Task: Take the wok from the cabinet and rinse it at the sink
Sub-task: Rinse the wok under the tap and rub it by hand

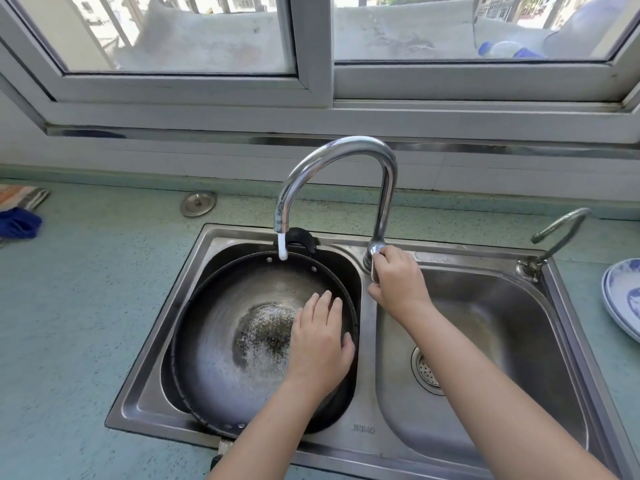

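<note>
Wok placement is settled: the wide, dark, round metal wok [221,323] lies in the basin of the stainless double sink [363,431] under the left hand [317,341], filling it nearly wall to wall. That hand rests palm down on the wok's inner wall, fingers straight and together, gripping nothing. Just beyond its fingertips a shallow pool of frothy, churned water sits in the wok's bottom, and it holds nothing else. The white-tipped spout of the tall curved chrome faucet [346,150] hangs over the wok's far rim, ahead of the left hand. I cannot tell whether a stream is falling.

The right hand [398,282] is well apart from the left, at the faucet's base on the ridge between the basins, fingers curled round the small chrome tap lever [374,273].

Rinsing looks to be the step in hand, with the fetching from the cabinet done. The next move likely calls for setting the flow with the right hand while the left sweeps water round the walls, then tipping the wok to pour it out.

Under the right forearm, the other basin [485,323] holds only its round perforated drain strainer [424,370]. Beyond the right hand stands a smaller bent tap [557,233], and a blue-and-white plate [623,299] rests on the green speckled tabletop [86,306].
</note>
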`<state>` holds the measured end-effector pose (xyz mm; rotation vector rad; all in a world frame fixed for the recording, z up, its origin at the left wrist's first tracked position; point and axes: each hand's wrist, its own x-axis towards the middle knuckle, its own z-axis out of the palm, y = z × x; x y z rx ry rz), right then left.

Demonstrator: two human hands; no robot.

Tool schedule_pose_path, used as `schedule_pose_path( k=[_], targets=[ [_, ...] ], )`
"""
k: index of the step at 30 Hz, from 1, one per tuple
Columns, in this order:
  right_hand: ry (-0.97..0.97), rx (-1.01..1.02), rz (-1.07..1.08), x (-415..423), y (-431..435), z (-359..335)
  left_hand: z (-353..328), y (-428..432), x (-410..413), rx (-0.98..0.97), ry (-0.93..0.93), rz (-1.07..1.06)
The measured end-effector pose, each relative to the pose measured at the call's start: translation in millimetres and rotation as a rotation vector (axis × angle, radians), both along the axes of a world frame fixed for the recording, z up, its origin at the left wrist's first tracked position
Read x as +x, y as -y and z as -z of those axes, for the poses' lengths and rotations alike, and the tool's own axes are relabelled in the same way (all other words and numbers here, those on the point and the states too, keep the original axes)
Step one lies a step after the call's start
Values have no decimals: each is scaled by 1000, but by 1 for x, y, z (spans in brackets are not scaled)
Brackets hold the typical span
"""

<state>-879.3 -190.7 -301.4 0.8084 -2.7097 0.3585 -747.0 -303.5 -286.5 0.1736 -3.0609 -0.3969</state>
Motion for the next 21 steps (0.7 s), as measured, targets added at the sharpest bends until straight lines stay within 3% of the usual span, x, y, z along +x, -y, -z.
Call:
schedule_pose_path(
  k=[11, 21],
  targets=[
    [63, -55, 175, 59, 4, 15, -2, 18, 43, -17, 20, -33],
    [221, -83, 206, 165, 13, 20, 10, 49, 128, 180, 36, -163]
  ],
)
